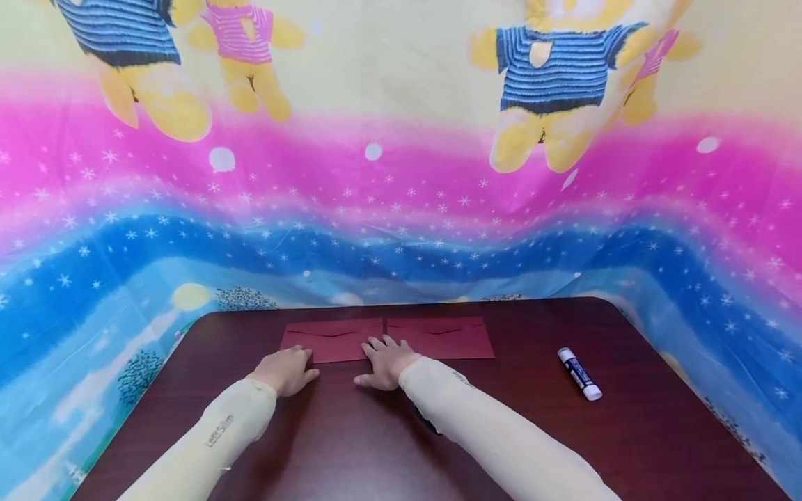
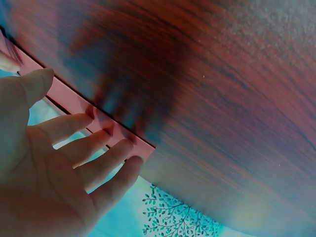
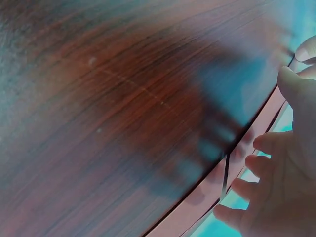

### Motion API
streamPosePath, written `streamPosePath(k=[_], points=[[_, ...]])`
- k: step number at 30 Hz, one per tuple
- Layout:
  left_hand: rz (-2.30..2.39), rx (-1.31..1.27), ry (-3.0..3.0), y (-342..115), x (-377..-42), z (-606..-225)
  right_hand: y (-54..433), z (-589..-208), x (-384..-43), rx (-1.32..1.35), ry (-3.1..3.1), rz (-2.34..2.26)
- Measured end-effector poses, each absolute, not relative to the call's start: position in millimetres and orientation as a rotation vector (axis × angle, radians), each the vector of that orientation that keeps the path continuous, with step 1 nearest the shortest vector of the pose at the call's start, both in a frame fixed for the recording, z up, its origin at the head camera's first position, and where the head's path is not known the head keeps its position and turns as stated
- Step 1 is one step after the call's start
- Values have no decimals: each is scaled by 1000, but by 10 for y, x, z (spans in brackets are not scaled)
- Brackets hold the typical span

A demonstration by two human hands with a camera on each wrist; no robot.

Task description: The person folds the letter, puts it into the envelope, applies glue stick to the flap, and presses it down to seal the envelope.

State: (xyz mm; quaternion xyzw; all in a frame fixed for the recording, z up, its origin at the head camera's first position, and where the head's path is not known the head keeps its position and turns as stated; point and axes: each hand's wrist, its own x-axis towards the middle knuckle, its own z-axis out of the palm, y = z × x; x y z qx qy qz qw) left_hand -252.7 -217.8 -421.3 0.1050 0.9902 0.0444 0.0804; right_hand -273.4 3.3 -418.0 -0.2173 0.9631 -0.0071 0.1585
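Note:
Two dark red envelopes lie side by side near the table's far edge, flaps facing up, a thin dark gap between them. My left hand (image 1: 288,370) is at the lower left corner of the left envelope (image 1: 335,348), its fingertips at the paper. Over that envelope's right end spreads my right hand (image 1: 387,363), fingers straight and reaching towards the gap. The right envelope (image 1: 445,342) lies just beyond those fingertips. Extended fingers (image 2: 106,165) show in the left wrist view, and the right wrist view shows spread fingers (image 3: 247,190) along the envelopes.
A white and dark blue glue stick (image 1: 579,374) lies on the right side of the brown wooden table (image 1: 501,424). Behind the table hangs a patterned cloth (image 1: 401,236) with bears and snowflakes. Both forearms wear pale sleeves (image 1: 207,438).

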Motion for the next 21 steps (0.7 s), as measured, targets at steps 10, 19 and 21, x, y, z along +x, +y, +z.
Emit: streamPosePath(k=[10,19,21], points=[[180,392,3093,-2195,-2480,-4213,184,-4215,-2755,-732,2806,-107],[298,392,3270,-2108,-2405,-4213,357,-4253,-2676,-887,2965,-127],[346,393,3305,-2070,-2382,-4197,390,-4234,-2641,-914,2992,-145]])
